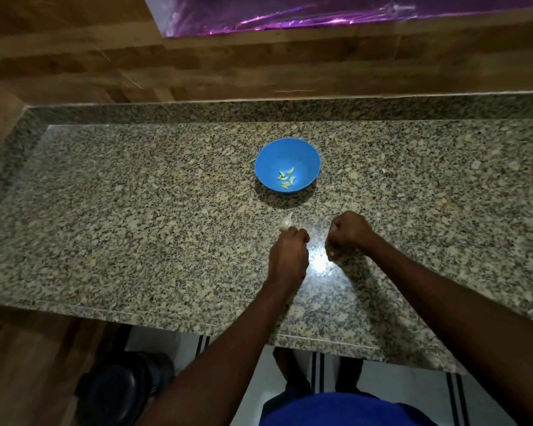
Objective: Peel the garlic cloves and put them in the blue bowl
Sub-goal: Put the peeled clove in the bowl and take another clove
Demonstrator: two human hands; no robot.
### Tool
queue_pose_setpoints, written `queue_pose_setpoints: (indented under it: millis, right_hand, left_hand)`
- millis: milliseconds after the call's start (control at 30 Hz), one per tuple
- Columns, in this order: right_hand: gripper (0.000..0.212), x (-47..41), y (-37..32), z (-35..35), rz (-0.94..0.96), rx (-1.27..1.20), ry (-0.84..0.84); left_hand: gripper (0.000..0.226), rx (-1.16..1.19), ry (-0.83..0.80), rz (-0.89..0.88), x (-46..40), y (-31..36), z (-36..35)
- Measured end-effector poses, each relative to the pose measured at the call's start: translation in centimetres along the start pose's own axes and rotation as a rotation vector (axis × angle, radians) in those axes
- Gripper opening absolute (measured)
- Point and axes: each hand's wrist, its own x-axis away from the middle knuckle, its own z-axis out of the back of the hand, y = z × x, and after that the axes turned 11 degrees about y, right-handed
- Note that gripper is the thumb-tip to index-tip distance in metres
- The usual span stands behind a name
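Left hand [288, 256] grips garlic bulb [287, 222]; right hand [346, 233] curled, contents unclear; blue bowl [287, 164] beyond, mid-counter.

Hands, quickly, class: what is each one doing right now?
Left hand: grips the garlic piece at its lower end.
Right hand: fingers curled; whether it holds anything cannot be told.
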Motion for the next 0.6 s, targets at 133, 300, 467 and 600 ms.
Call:
queue_pose_setpoints:
  millis: [133,300,467,600]
  right_hand:
    - [0.027,0.3,-0.3,-0.9,0.145,0.135,0.084]
    - [0.004,1.5,-0.9,-1.6,0.255,0.255,0.125]
    - [0.017,3.0,-0.6,-3.0,0.419,0.361,0.235]
    - [0.015,2.8,1.2,-2.2,0.272,0.094,0.224]
  left_hand:
    - [0.022,0.008,0.015,-0.027,0.1,-0.1,0.0]
    - [0.021,-0.016,0.043,-0.076,0.4,-0.4,-0.1]
    - [0.021,-0.068,0.079,-0.209,1.6,-0.5,-0.3]
    - [0.039,-0.114,-0.016,-0.182,2.9,-0.6,-0.6]
